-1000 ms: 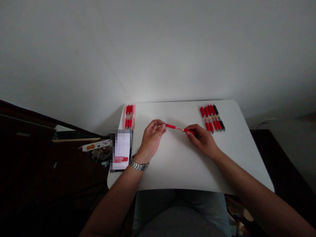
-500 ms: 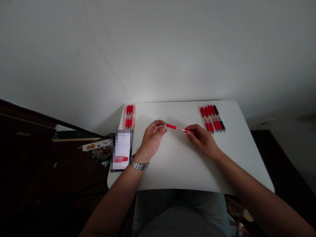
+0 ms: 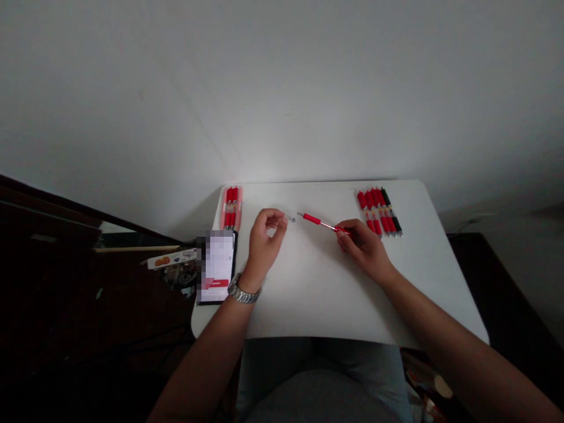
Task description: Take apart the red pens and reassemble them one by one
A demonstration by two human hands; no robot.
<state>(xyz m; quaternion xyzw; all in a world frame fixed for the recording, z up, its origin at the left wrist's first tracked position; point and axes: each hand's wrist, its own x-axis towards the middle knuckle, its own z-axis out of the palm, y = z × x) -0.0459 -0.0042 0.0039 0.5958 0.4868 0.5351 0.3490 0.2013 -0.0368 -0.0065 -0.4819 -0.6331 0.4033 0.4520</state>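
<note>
My right hand [image 3: 363,247] is closed around the rear end of a red pen [image 3: 312,219]. The pen slants up to the left, its grey tip bare. Just left of that tip, my left hand [image 3: 268,238] pinches a small clear piece with a dark end [image 3: 291,218] between thumb and fingers. A short gap lies between the piece and the pen tip. Whether the piece is a cap or another pen part I cannot make out.
On the white table [image 3: 308,294], a row of red pens [image 3: 374,202] with a dark one [image 3: 391,208] lies at the right. More red pens in a pinkish holder [image 3: 239,216] lie at the back left. A lit phone [image 3: 218,267] lies below them.
My left hand has moved slightly left, away from the pen, and the clear piece now shows apart from its tip. The pen has shifted a little right and tilts more.
</note>
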